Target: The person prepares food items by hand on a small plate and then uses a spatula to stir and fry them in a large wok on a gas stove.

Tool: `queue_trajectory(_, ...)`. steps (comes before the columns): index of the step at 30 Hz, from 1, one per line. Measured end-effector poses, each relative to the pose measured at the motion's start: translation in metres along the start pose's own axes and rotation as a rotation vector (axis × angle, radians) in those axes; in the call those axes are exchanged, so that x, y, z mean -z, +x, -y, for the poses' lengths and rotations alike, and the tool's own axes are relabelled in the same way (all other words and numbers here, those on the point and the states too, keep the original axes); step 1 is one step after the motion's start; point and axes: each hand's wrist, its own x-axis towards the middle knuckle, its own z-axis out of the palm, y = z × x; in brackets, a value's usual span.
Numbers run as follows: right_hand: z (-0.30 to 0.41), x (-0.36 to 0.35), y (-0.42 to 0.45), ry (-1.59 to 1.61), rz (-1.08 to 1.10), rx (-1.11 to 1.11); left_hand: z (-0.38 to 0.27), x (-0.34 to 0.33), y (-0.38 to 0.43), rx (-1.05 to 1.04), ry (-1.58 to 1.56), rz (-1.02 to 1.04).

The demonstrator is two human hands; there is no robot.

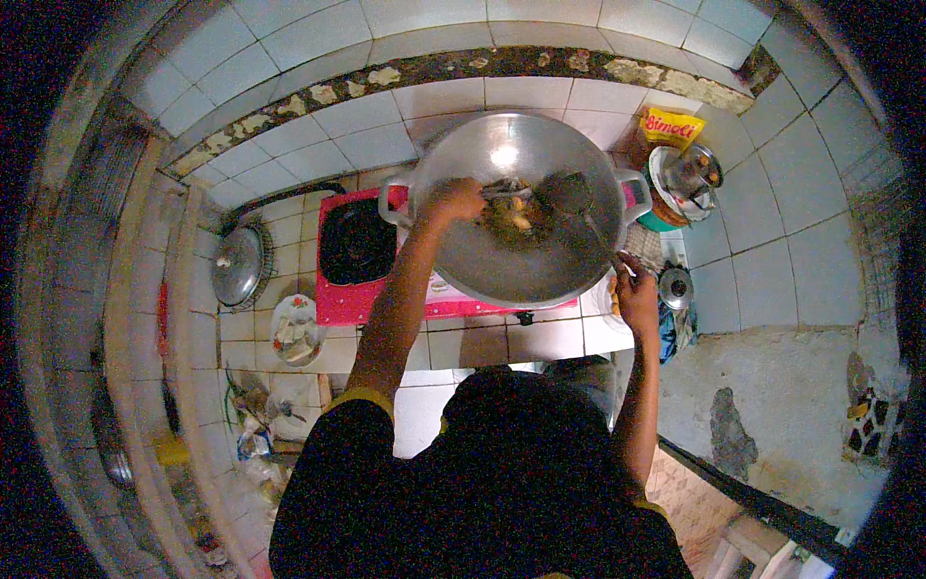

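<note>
A big two-handled metal wok (506, 279) stands before me on a pink two-burner gas stove (343, 307). Several pieces of food (519, 217), brownish and yellowish, lie in oil or liquid at its bottom. My left hand (457, 199) reaches inside from the left, fingers beside a greyish piece (499, 189); whether it grips this is unclear. My right hand (638, 293), outside the wok's lower right rim, holds the thin handle of a skimmer or spatula (568, 194). The dark, broad head of this utensil rests inside the wok, right of the food.
The bare left burner (356, 241) is beside the wok. Further left are a pot lid (239, 264) and a floral plate (298, 354) with pale pieces. Right stand a metal cup (691, 174) on stacked dishes, a yellow Bimoli pouch (671, 127), a small lid (676, 288) and a cloth (642, 244).
</note>
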Motion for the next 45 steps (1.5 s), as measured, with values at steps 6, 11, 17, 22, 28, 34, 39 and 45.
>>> queue_trajectory(6,0.005,0.002,0.007,0.026,0.039,0.012,0.018,0.012,-0.010,0.011,0.104,0.089)
queue_trajectory(11,0.005,0.003,0.008,-0.024,0.017,0.055,-0.029,0.030,-0.047,0.013,0.226,0.088)
queue_trajectory(17,0.020,0.006,0.009,0.063,0.103,-0.077,-0.020,-0.009,-0.035,-0.095,0.435,0.012)
queue_trajectory(22,0.034,0.014,0.006,0.077,0.111,-0.086,-0.020,-0.028,-0.022,-0.152,0.529,-0.075)
queue_trajectory(28,0.023,0.011,0.009,-0.126,0.154,-0.123,-0.020,-0.013,-0.037,-0.122,0.485,-0.059)
queue_trajectory(34,0.031,-0.009,0.014,-0.315,0.210,-0.026,-0.012,0.000,-0.050,-0.151,0.428,0.013)
queue_trajectory(39,0.031,-0.015,0.020,-0.275,0.305,-0.035,-0.015,-0.011,-0.052,-0.125,0.435,-0.038)
queue_trajectory(45,0.000,-0.030,0.018,-0.214,0.249,-0.044,-0.027,0.007,-0.070,-0.061,0.353,0.035)
